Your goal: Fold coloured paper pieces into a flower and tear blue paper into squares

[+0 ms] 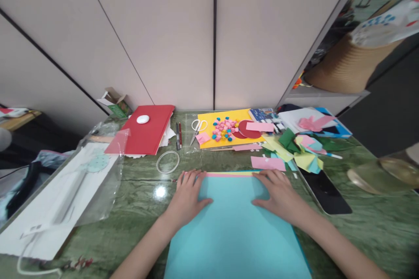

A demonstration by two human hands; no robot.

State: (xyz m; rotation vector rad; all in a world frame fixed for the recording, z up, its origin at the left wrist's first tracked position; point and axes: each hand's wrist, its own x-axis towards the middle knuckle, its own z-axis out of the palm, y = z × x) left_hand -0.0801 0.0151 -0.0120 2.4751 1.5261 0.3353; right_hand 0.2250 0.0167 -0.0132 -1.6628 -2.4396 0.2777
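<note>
A stack of coloured paper (pixel 234 231) lies on the green table at the bottom middle, a light blue sheet on top and pink and yellow edges showing at its far side. My left hand (pixel 189 196) rests on the stack's far left corner, thumb on the blue sheet and fingers over the edge. On the far right corner lies my right hand (pixel 276 194), its thumb pointing inward. Both hands hold the stack at its sides; their fingertips are partly beyond the edge.
Behind the stack are scissors (pixel 197 130), a yellow sheet (pixel 206 120) with small coloured balls, and pink strips (pixel 268 163). A phone (pixel 327 192) and a glass jar (pixel 379 176) stand right. Left are a white ring (pixel 168 162), red folder (pixel 147 133) and plastic-covered paper (pixel 42 209).
</note>
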